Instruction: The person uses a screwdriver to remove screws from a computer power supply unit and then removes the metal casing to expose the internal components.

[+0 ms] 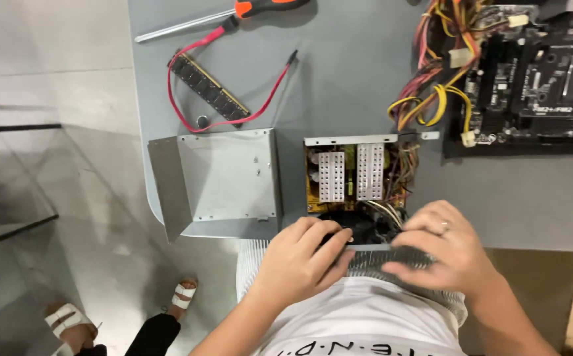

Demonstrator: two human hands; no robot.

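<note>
An opened power supply unit [355,175] lies at the near edge of the grey table [352,79], showing two pale heat sinks, a yellow board and wiring. My left hand [303,260] grips its near side by the black fan [359,227]. My right hand [441,254], with a ring on one finger, rests fingers curled over the metal near edge of the same unit. The removed grey metal cover [223,178] lies just left of the unit.
A memory stick [208,88] and a red data cable [260,109] lie behind the cover. An orange-handled screwdriver [223,16] is at the far edge. A black motherboard [537,79] with coloured cable bundles [435,72] sits far right. Sandalled feet [68,323] show on the floor.
</note>
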